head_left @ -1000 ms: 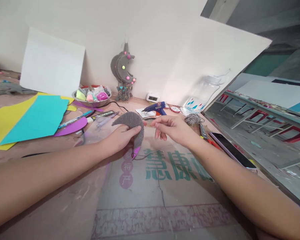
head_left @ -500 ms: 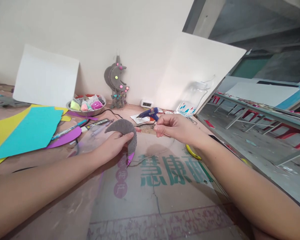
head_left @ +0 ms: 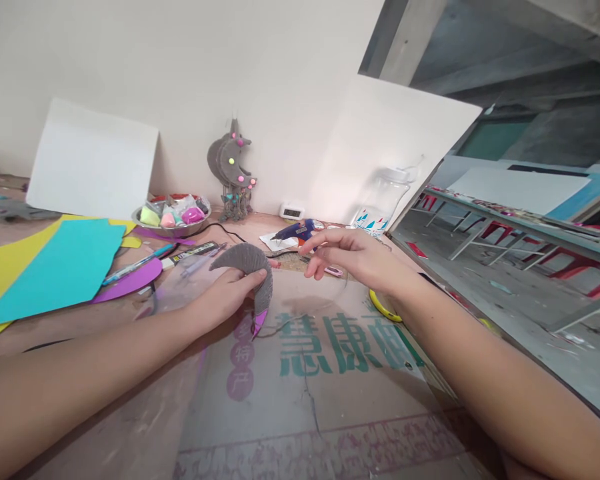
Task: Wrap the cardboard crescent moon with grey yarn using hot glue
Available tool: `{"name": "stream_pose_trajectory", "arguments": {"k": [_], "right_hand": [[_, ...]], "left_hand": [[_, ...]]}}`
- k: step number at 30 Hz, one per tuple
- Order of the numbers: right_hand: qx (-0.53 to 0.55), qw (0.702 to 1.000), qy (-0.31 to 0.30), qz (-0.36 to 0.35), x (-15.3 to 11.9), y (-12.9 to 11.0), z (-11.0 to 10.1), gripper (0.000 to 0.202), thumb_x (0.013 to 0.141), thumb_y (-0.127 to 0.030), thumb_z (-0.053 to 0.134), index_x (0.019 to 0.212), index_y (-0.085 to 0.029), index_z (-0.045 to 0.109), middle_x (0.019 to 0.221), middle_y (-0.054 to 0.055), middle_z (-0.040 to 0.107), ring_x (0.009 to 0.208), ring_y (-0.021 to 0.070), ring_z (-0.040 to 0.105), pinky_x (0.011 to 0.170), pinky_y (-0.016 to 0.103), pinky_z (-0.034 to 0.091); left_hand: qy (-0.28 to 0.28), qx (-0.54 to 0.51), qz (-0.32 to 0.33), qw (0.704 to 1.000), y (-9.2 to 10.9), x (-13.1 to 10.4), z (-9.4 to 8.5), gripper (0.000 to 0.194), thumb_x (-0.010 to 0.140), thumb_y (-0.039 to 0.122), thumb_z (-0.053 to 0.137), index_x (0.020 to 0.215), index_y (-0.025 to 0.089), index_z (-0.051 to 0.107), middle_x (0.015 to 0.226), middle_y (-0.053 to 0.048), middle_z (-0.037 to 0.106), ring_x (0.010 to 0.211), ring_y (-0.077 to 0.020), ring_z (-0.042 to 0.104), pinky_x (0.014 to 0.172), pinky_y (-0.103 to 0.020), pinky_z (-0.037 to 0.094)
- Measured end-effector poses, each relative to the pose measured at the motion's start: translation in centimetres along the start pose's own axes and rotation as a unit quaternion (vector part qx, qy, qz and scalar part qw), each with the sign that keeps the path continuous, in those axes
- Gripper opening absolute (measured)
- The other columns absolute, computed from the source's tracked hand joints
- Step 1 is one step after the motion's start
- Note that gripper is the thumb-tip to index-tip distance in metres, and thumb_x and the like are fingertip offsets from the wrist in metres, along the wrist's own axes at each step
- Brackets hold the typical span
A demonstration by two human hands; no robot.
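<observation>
My left hand (head_left: pixel 225 293) grips a crescent moon (head_left: pixel 254 259) wrapped in grey yarn, thumb on its face and fingers behind. Its lower tip (head_left: pixel 261 321) is bare purple. From that tip a thin strand of yarn (head_left: pixel 281 327) trails rightward over the clear printed plastic sheet (head_left: pixel 260 420). Above the sheet, my right hand (head_left: pixel 353 257) hovers with fingers spread and nothing visible in them. Just behind it lies a blue glue gun (head_left: pixel 296 231) on a white piece. Yellow-handled scissors (head_left: pixel 383 307) lie under my right wrist, partly hidden.
A finished-looking moon ornament (head_left: pixel 233 163) hangs against the white wall. To the left are a metal bowl (head_left: pixel 173 231) of colored clay packs, turquoise sheets (head_left: pixel 60 267), pens and a white board (head_left: pixel 93 157). A clear plastic jug (head_left: pixel 380 200) and a small digital clock (head_left: pixel 292 211) stand behind.
My right hand's fingers have gone from a pinch to spread apart, close to the same place. My left hand keeps its hold on the crescent. The view has tilted slightly.
</observation>
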State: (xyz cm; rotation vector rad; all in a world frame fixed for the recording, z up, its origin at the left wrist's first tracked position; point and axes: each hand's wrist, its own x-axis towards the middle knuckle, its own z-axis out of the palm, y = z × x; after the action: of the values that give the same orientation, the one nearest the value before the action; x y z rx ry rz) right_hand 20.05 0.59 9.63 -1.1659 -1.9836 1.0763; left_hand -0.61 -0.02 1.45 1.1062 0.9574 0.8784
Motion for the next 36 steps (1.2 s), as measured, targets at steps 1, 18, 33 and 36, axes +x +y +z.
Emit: {"name": "stream_pose_trajectory", "arguments": {"k": [1, 18, 33, 36], "right_hand": [[0.001, 1.000, -0.005, 0.004, -0.1, -0.2, 0.0, 0.020, 0.082, -0.019, 0.049, 0.096, -0.016, 0.062, 0.070, 0.002, 0.069, 0.064, 0.0120, 0.063, 0.066, 0.026, 0.049], [0.086, 0.993, -0.079, -0.017, 0.0, 0.0, -1.0, 0.024, 0.079, -0.018, 0.058, 0.102, -0.016, 0.062, 0.109, 0.008, 0.066, 0.094, 0.0157, 0.065, 0.090, 0.032, 0.048], [0.080, 0.996, -0.048, 0.001, -0.1, 0.1, -1.0, 0.028, 0.080, -0.031, 0.063, 0.104, -0.020, 0.054, 0.080, 0.003, 0.072, 0.071, 0.0144, 0.069, 0.072, 0.029, 0.055], [0.081, 0.996, -0.039, 0.002, 0.0, 0.1, -0.8, 0.024, 0.078, -0.032, 0.065, 0.094, -0.018, 0.054, 0.077, 0.003, 0.072, 0.069, 0.0141, 0.069, 0.070, 0.029, 0.055]], "left_hand": [[0.001, 0.003, 0.003, 1.000, -0.1, 0.0, 0.0, 0.033, 0.079, 0.035, 0.056, 0.052, 0.018, 0.049, 0.046, 0.005, 0.046, 0.040, -0.0077, 0.042, 0.042, -0.022, 0.026], [-0.001, 0.033, 0.030, 0.999, 0.3, -0.2, -0.1, 0.025, 0.076, 0.034, 0.056, 0.057, 0.018, 0.053, 0.050, 0.004, 0.048, 0.045, -0.0095, 0.043, 0.045, -0.022, 0.026], [-0.001, 0.010, 0.010, 1.000, 0.3, -0.2, 0.0, 0.029, 0.075, 0.035, 0.059, 0.054, 0.018, 0.047, 0.045, 0.007, 0.042, 0.040, -0.0081, 0.037, 0.044, -0.023, 0.024], [0.001, 0.009, 0.018, 1.000, 0.3, -0.2, 0.0, 0.029, 0.074, 0.035, 0.059, 0.054, 0.019, 0.047, 0.046, 0.006, 0.042, 0.041, -0.0083, 0.038, 0.044, -0.023, 0.024]]}}
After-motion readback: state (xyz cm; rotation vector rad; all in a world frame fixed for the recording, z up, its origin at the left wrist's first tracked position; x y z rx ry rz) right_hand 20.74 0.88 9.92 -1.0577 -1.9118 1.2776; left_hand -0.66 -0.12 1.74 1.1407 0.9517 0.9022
